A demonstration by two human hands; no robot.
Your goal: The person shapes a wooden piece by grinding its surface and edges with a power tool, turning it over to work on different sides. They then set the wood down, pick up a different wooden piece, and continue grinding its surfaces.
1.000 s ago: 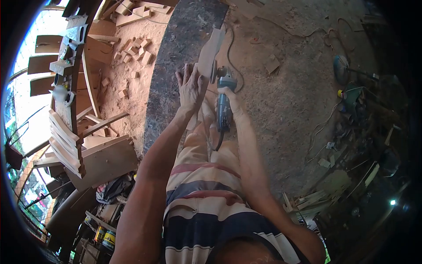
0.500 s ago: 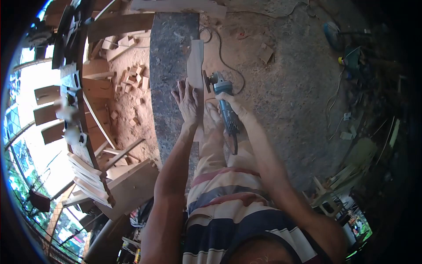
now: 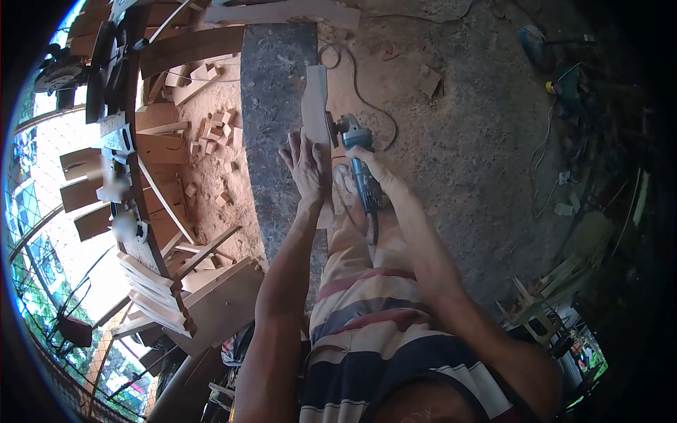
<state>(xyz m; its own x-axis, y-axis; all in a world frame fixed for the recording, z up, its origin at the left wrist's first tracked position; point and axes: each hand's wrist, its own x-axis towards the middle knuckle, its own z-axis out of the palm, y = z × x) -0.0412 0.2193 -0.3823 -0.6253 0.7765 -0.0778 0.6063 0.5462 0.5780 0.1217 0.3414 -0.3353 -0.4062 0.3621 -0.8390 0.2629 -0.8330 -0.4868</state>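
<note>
Grinder [image 3: 355, 144], blue-bodied, sits just above the middle of the frame, its disc against the right edge of a narrow wooden board [image 3: 314, 95]. The right hand [image 3: 372, 169] has its fingers closed around the grinder's handle. The left hand [image 3: 307, 168] presses flat on the board, fingers spread open. The board lies along the right edge of a dark table [image 3: 275, 106]. Small wood blocks [image 3: 217, 121] lie in sawdust at upper left.

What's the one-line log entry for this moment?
left hand: flat on wood piece | right hand: gripping angle grinder | disc: at wood edge | support: dark slab
</note>
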